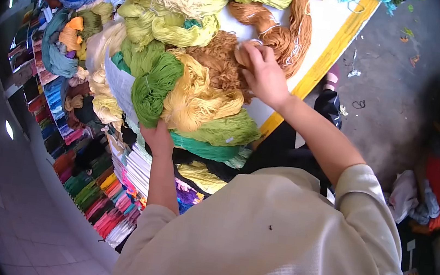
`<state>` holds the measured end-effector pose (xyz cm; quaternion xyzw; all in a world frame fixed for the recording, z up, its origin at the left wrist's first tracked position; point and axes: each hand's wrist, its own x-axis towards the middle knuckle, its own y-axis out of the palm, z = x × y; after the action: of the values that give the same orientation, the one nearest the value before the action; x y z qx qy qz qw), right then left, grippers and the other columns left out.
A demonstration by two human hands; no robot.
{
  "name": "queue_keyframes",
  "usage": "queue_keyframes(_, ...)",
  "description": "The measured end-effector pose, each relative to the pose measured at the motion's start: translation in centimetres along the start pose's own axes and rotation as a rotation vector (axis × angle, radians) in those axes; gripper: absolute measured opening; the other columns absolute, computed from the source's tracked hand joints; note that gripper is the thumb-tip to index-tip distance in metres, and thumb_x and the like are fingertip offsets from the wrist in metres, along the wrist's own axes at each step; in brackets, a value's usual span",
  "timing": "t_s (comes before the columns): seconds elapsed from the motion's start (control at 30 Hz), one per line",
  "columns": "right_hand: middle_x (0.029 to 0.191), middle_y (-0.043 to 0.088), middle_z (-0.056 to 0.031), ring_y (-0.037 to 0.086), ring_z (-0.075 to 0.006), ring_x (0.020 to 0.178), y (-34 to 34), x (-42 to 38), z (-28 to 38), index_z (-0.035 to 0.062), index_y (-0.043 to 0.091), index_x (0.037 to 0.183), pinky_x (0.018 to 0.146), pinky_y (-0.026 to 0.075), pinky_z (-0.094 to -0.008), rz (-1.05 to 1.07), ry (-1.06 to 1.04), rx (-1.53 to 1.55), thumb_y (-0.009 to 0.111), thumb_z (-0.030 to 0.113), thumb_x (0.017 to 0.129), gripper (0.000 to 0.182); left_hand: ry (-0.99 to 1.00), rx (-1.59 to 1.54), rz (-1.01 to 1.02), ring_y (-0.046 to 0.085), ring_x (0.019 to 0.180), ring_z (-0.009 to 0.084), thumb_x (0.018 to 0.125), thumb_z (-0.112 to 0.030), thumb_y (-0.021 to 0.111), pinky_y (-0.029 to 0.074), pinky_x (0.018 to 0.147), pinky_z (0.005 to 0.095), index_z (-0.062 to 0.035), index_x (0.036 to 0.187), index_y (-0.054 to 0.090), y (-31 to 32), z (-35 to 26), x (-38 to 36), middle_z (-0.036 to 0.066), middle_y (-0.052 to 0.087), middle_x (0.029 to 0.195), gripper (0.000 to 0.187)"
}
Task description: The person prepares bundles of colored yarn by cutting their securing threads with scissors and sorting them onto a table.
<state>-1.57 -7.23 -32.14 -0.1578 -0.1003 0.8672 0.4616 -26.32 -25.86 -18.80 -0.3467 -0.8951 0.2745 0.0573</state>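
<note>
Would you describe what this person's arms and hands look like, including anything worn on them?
The left hand and right hand are bare, with no glove or watch visible. The forearms are bare too, below short, loose, pale beige-grey sleeves, part of a top in the same colour.

pass: white tabletop [326, 20] inside yellow edge [342, 41] | block: brown skeins [300, 32], piled lime skeins [184, 1] left

Fingers of the left hand [158, 137] are hidden (behind green yarn [154, 88]).
</note>
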Motion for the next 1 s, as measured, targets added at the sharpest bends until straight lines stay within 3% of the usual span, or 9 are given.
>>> queue_keyframes(0.23,0.147,0.042,-0.0239,0.052,-0.0385,0.124,8.6,4.0,1.5,0.014,0.028,0.156,0.098,0.047,-0.0476,0.067,-0.026,-0.632,0.072,0.013,0.08,0.088,0.101,-0.013,0.084,0.06,0.119,0.0219,0.088,0.007,0.063,0.047,0.102,0.0363,0.0051,0.131,0.053,-2.4,1.5,0.9,0.012,0.061,0.132,0.044)
queue_keyframes(0.37,0.124,0.065,-0.0174,0.063,-0.0279,0.114,6.4,2.4,0.9,0.0045,0.05,0.139,0.097,0.05,-0.036,0.014,0.292,0.288,0.076,0.006,0.073,0.071,0.11,0.099,0.181,0.058,0.12,0.0207,0.08,0.007,0.066,0.044,0.104,0.0337,0.0065,0.133,0.051,-3.6,2.2,0.0,0.012,0.06,0.132,0.055)
queue_keyframes(0.47,0.122,0.063,-0.0027,0.058,-0.014,0.112,6.5,-1.2,0.8,0.002,0.052,0.136,0.101,0.047,-0.0308,-0.079,0.306,0.995,0.073,-0.012,0.068,0.073,0.206,0.2,0.337,0.058,0.121,0.0213,0.083,0.0,0.073,0.045,0.105,0.0361,0.0032,0.139,0.047,-4.2,2.3,-1.5,0.012,0.057,0.136,0.062)
queue_keyframes(0.53,0.118,0.065,-0.004,0.06,-0.0129,0.108,6.3,-3.2,1.3,0.0031,0.054,0.133,0.096,0.049,-0.0293,-0.139,0.277,1.195,0.068,-0.016,0.068,0.069,-0.194,-0.246,0.367,0.059,0.122,0.0284,0.081,-0.005,0.074,0.046,0.105,0.0398,0.0005,0.134,0.053,-4.9,2.5,-3.5,0.015,0.059,0.134,0.057)
queue_keyframes(0.57,0.117,0.065,-0.0056,0.062,-0.0139,0.105,6.2,-3.9,0.9,0.0031,0.053,0.134,0.092,0.052,-0.0295,-0.099,0.274,1.262,0.067,-0.018,0.068,0.071,0.418,0.456,0.56,0.058,0.122,0.0368,0.078,-0.013,0.078,0.046,0.105,0.0438,-0.0011,0.127,0.061,-6.2,2.1,-2.8,0.02,0.06,0.132,0.053)
queue_keyframes(0.67,0.118,0.066,-0.0091,0.067,-0.0168,0.099,4.3,-5.0,0.6,0.0035,0.05,0.139,0.086,0.057,-0.0306,-0.039,0.39,1.478,0.065,-0.018,0.071,0.073,0.587,0.56,0.637,0.056,0.124,0.0402,0.076,-0.019,0.081,0.044,0.107,0.0469,-0.0003,0.12,0.066,-6.5,1.2,-3.5,0.021,0.061,0.13,0.05)
queue_keyframes(0.73,0.117,0.067,-0.0093,0.067,-0.0167,0.098,4.8,-5.2,-1.5,0.0037,0.049,0.141,0.087,0.057,-0.0308,-0.034,0.435,1.515,0.066,-0.017,0.072,0.074,0.132,0.193,0.547,0.056,0.124,0.0417,0.077,-0.02,0.08,0.043,0.107,0.0486,-0.0006,0.118,0.067,-6.1,1.5,-5.1,0.021,0.063,0.129,0.047)
queue_keyframes(0.77,0.117,0.067,-0.0096,0.068,-0.0165,0.098,5.0,-5.5,-2.5,0.0038,0.048,0.142,0.087,0.056,-0.0311,-0.02,0.471,1.56,0.066,-0.015,0.073,0.075,0.625,0.629,0.717,0.055,0.124,0.0435,0.076,-0.016,0.078,0.043,0.108,0.0488,-0.0017,0.117,0.068,-6.7,0.7,-4.0,0.02,0.062,0.13,0.045)
queue_keyframes(1.0,0.111,0.069,-0.0108,0.069,-0.0192,0.096,5.2,-5.7,-4.0,0.0016,0.051,0.136,0.089,0.056,-0.0345,0.012,0.513,1.695,0.068,-0.011,0.076,0.064,0.75,0.573,0.779,0.057,0.116,0.0442,0.067,-0.001,0.072,0.046,0.102,0.0501,-0.0026,0.116,0.068,-6.0,0.6,-3.5,0.02,0.061,0.127,0.049)
